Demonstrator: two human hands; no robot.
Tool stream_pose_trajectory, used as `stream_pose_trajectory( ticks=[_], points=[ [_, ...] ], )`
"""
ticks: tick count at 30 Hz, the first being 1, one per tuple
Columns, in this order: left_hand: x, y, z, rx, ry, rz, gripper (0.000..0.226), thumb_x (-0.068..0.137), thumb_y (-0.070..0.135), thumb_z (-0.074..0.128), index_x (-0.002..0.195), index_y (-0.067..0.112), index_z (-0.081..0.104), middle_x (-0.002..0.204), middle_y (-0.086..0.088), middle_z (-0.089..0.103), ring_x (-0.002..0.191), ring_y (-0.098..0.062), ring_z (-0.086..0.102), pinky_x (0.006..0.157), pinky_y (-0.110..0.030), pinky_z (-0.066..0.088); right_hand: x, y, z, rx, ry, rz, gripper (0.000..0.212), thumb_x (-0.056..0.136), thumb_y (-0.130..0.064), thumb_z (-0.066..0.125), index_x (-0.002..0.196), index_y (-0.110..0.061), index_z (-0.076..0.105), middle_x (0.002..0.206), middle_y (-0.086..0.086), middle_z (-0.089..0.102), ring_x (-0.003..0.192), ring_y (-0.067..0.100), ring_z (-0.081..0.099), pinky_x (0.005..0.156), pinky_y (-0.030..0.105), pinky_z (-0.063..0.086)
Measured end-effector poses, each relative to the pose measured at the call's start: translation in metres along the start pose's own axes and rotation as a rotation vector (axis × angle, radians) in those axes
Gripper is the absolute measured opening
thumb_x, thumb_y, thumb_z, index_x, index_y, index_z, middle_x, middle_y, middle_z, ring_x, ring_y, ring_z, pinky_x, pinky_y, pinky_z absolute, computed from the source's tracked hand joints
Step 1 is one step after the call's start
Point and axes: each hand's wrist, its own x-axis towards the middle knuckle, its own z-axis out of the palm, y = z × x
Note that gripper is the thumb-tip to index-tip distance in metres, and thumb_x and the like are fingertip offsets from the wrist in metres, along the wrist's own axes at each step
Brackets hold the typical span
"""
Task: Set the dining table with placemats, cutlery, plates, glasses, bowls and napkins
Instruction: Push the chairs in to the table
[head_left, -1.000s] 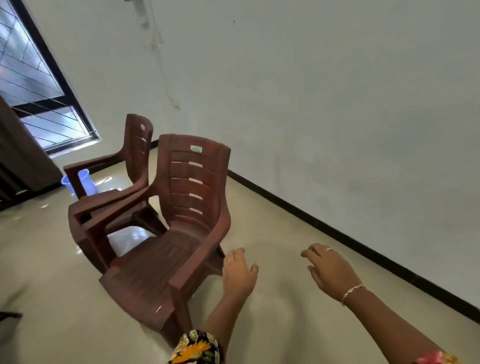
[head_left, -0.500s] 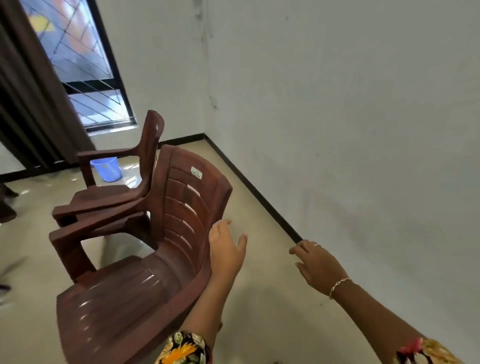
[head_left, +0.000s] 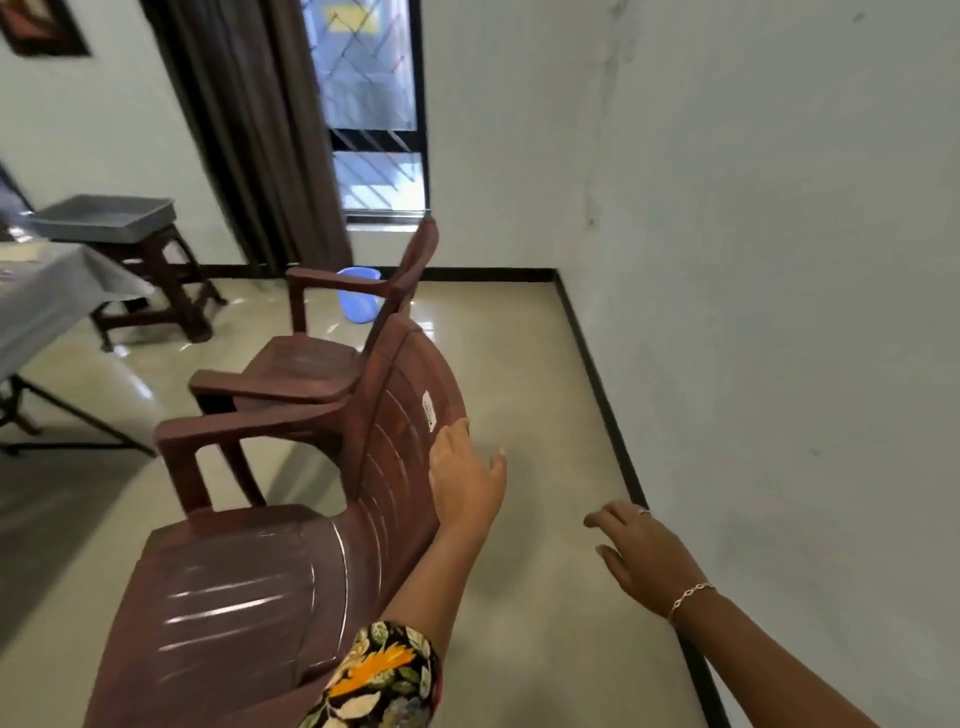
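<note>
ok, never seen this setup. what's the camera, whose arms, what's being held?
No machine here: the grips are a person's two bare hands. The single picture comes from a wide-angle camera worn on their head, looking forward and down, so the arms enter from below. The left grip, fingers straight, is at the backrest edge of the near dark-brown plastic armchair; I cannot tell whether it touches. The right grip hovers open over the pale tiled floor, holding nothing. Behind stand a second brown plastic armchair and a light-blue plastic bucket. At the left edge are a grey-clothed table and a grey rectangular tray on a brown plastic stool.
</note>
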Motion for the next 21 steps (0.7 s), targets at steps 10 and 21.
stream_pose_trajectory(
  ticks=[10, 21],
  points=[
    [0.042, 0.027, 0.04, 0.541, 0.049, -0.311, 0.08, 0.091, 0.039, 0.048, 0.15, 0.012, 0.001, 0.141, -0.011, 0.034, 0.122, -0.027, 0.045, 0.091, -0.037, 0.046, 0.141, 0.117, 0.017, 0.097, 0.02, -0.421, 0.035, 0.061, -0.022, 0.066, 0.094, -0.029, 0.056, 0.083, -0.01, 0.059, 0.066, 0.011, 0.061, 0.052, 0.018, 0.049],
    [0.046, 0.025, 0.059, 0.782, 0.14, -0.353, 0.082, 0.093, 0.028, 0.05, 0.15, 0.016, -0.006, 0.134, -0.009, 0.04, 0.101, -0.023, 0.053, 0.078, -0.033, 0.048, 0.299, 0.038, 0.046, 0.258, 0.13, -0.985, 0.031, 0.066, -0.022, 0.065, 0.096, -0.014, 0.064, 0.088, 0.007, 0.064, 0.073, 0.026, 0.064, 0.065, 0.028, 0.052]
  ],
)
